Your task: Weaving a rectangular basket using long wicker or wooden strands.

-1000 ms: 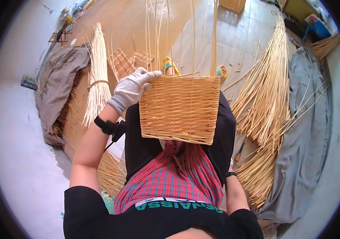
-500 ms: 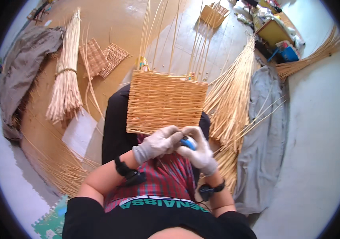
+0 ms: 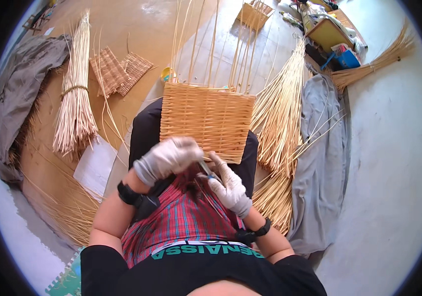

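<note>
A woven wicker panel (image 3: pixel 206 116) leans upright against my knees, with long bare stakes rising from its top edge. My left hand (image 3: pixel 174 157), in a white glove, is raised at the panel's lower left corner. It is blurred, so its grip does not show clearly. My right hand (image 3: pixel 229 187), gloved and stained at the fingers, lies just below the lower edge, its index finger stretched toward the weave. Between its thumb and fingers is a small grey-and-blue hand tool (image 3: pixel 206 168), whose upper end reaches my left fingers; its exact kind is unclear.
A tied willow bundle (image 3: pixel 75 106) and two woven pieces (image 3: pixel 112 74) lie to the left. More loose rods (image 3: pixel 280 118) fan out at the right beside a grey cloth (image 3: pixel 319 172). A small basket (image 3: pixel 255 15) stands farther off.
My left hand has moved left and up, away from my right. My right hand has shifted slightly left and its fingers have spread. The tool shows more between them.
</note>
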Action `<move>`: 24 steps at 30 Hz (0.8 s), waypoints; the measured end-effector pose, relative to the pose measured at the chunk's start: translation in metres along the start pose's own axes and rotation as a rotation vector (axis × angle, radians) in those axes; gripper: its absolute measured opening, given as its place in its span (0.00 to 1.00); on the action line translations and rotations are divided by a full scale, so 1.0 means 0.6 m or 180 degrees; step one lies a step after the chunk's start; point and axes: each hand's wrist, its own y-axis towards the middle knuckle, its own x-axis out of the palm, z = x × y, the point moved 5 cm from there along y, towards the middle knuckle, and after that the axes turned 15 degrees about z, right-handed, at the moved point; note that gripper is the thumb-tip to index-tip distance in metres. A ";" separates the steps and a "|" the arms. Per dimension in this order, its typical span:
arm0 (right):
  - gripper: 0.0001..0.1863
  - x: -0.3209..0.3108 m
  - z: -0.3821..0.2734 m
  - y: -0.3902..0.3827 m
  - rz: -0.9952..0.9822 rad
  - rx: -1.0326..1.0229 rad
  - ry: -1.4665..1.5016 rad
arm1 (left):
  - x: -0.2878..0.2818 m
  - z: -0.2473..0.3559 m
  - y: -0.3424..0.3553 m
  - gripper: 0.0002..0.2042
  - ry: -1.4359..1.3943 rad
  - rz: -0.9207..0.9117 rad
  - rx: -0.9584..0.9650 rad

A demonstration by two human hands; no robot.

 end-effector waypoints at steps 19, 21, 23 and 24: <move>0.13 0.052 0.165 -0.073 0.0106 0.2538 0.1480 | 0.050 0.164 0.199 0.34 0.4627 0.1313 0.2236; 0.17 0.059 0.190 -0.075 0.0083 0.2657 0.0891 | 0.053 0.161 0.204 0.35 0.4681 0.1216 0.2226; 0.19 0.061 0.203 -0.063 -0.0027 0.2210 -0.0014 | 0.055 0.162 0.203 0.34 0.4837 0.1273 0.2342; 0.18 0.062 0.206 -0.059 -0.0120 0.2021 -0.0274 | 0.055 0.162 0.203 0.34 0.4827 0.1293 0.2283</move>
